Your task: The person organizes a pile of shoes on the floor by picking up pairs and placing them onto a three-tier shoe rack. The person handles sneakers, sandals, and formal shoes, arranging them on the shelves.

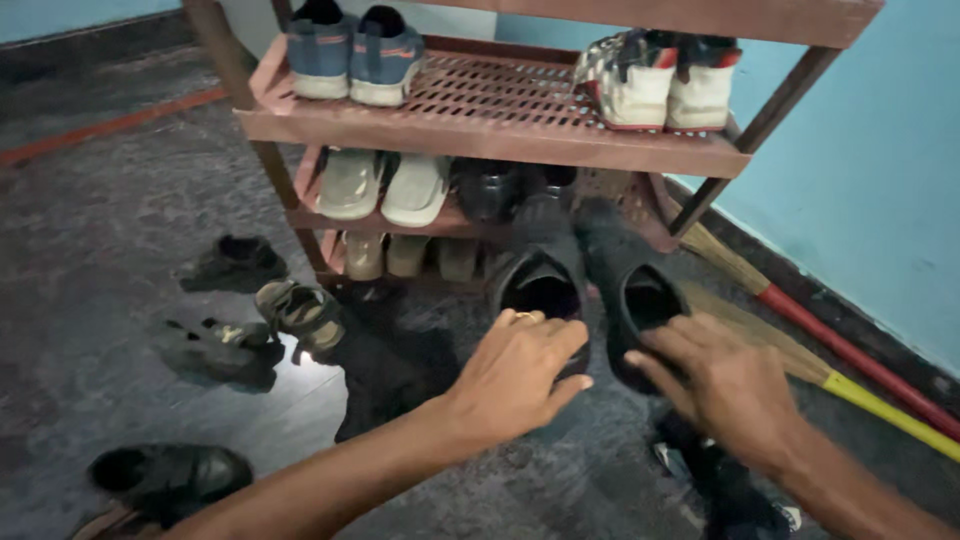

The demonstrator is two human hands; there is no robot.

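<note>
The left hand (515,375) curls its fingers (560,345) over the heel rim of a black slip-on shoe (540,275), gripping it. The right hand (725,385) closes on the heel of its matching shoe (630,285). Both smooth, rounded shoes point toe-first at the front edge of the slatted brown plastic shoe rack (500,125)'s lower shelf. Worn sandals (300,315) lie on the dark mottled floor (100,250); a straw broom (800,340) rests by the blue wall.
</note>
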